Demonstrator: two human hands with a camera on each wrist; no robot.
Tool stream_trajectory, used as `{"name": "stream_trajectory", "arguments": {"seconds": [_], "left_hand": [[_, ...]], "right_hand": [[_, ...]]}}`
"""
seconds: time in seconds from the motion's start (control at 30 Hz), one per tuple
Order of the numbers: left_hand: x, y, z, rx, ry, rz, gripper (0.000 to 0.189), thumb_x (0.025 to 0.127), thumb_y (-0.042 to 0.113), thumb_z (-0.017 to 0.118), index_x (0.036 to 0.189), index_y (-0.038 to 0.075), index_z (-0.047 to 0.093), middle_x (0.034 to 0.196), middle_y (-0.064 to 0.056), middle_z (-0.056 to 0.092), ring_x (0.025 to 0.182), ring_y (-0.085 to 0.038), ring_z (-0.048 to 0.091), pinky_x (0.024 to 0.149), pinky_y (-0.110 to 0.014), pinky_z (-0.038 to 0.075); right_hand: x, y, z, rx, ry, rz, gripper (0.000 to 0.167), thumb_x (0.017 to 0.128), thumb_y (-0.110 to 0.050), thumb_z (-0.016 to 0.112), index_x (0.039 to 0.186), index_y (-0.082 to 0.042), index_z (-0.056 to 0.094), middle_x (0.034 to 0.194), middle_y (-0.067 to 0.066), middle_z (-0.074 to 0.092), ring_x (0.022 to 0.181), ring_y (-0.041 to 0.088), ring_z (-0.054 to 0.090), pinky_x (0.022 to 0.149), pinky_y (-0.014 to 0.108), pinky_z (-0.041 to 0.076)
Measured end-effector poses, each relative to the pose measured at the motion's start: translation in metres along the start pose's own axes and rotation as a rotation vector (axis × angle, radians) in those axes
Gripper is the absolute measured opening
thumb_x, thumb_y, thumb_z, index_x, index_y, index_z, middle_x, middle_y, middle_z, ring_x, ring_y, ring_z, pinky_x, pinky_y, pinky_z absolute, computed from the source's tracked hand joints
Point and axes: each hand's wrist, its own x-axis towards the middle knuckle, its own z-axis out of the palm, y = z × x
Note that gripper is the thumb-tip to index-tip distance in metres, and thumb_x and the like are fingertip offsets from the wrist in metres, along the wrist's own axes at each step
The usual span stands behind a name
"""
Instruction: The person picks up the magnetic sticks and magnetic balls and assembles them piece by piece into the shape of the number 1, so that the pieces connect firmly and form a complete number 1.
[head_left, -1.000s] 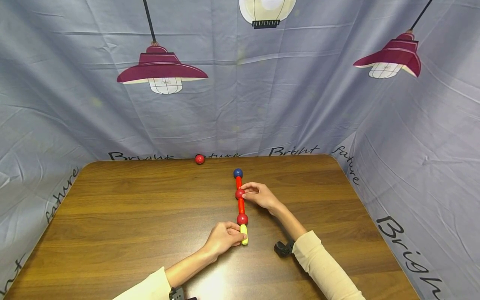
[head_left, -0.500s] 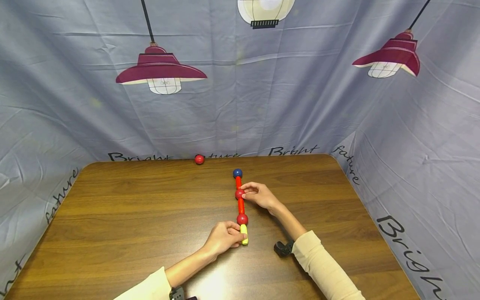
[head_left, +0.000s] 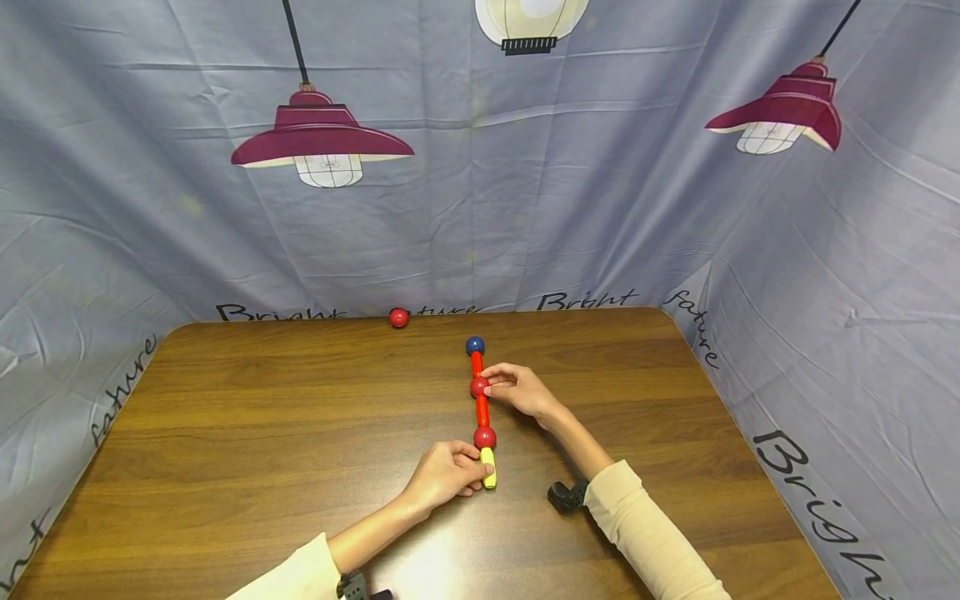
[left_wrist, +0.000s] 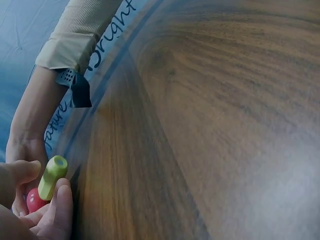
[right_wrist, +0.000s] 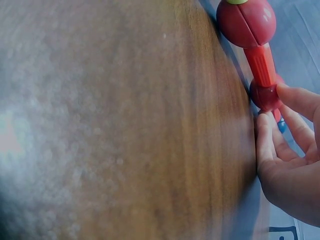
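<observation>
yellow rod (left_wrist: 52, 179) pinched in left grip (head_left: 442, 472)

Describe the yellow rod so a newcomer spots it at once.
On the wooden table, a line of balls and rods runs front to back. At its near end, next to a red ball, the left hand pinches the yellow rod. It is the only yellow piece; the other two rods are red.

The grey cloth (head_left: 450, 217) reads "Bright" (head_left: 588, 301) and "fature" (head_left: 695, 327).
</observation>
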Motion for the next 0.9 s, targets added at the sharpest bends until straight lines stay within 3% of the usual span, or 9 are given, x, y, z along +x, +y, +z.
{"name": "stream_trajectory", "arguments": {"seconds": [0.17,0.63,0.73,0.9], "left_hand": [[0.003,-0.001,-0.010,-0.031,0.010,0.014,0.032,0.086,0.012,0.076,0.104,-0.010,0.063,0.077,-0.009,0.070,0.066,-0.016,0.067,0.061,-0.027,0.059],[0.024,-0.002,-0.041,-0.014,0.113,0.085,0.033,0.088,0.007,0.073,0.113,-0.011,0.062,0.088,-0.012,0.071,0.079,-0.022,0.069,0.068,-0.031,0.059],[0.029,-0.002,-0.048,0.006,0.137,0.130,0.033,0.088,0.006,0.072,0.114,-0.010,0.062,0.091,-0.011,0.071,0.082,-0.025,0.070,0.066,-0.031,0.059],[0.041,-0.005,-0.063,0.140,0.211,0.270,0.028,0.088,0.005,0.074,0.112,-0.006,0.066,0.095,-0.009,0.071,0.086,-0.025,0.069,0.072,-0.030,0.057]], "right_hand": [[0.009,0.018,-0.001,0.015,0.014,0.010,0.032,0.094,-0.002,0.068,0.124,0.007,0.062,0.113,0.020,0.067,0.101,0.025,0.066,0.092,0.044,0.052],[0.008,0.016,-0.001,0.026,0.029,0.009,0.029,0.091,-0.003,0.070,0.119,0.002,0.066,0.106,0.011,0.069,0.097,0.019,0.066,0.085,0.031,0.054],[0.008,0.016,0.000,0.030,0.029,0.009,0.029,0.091,-0.003,0.070,0.119,0.002,0.066,0.106,0.011,0.069,0.097,0.019,0.066,0.084,0.030,0.054],[0.008,0.016,0.000,0.022,0.039,0.012,0.028,0.091,-0.003,0.071,0.119,0.002,0.066,0.105,0.010,0.069,0.096,0.019,0.066,0.084,0.029,0.054]]}}
